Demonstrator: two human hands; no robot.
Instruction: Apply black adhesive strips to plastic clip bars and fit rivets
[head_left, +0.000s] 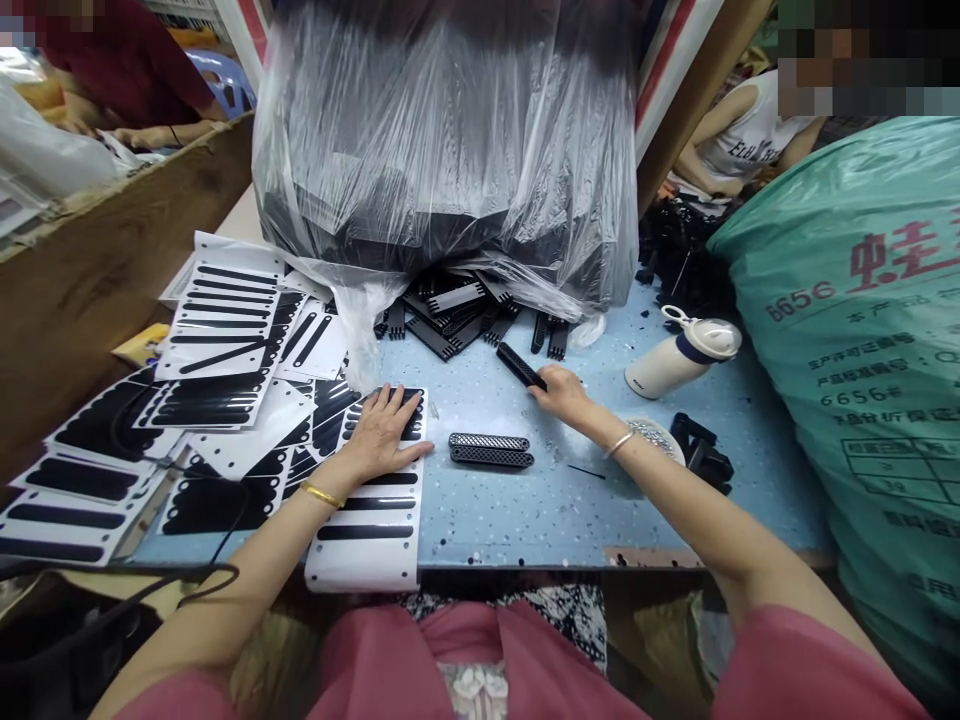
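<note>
My left hand lies spread and palm down on a white sheet of black adhesive strips, which overhangs the table's front edge. Between my right hand's closed fingers is one end of a black textured bar, tilted toward the back left. Two similar black bars with a mesh pattern rest side by side in the middle, apart from both hands. Behind them is a heap of black slotted plastic pieces, partly covered by a clear plastic bag.
More strip sheets are piled at left beside a wooden board. At right are a white bottle, a bowl of small metal parts, black parts and a large green sack. Other people sit beyond on both sides.
</note>
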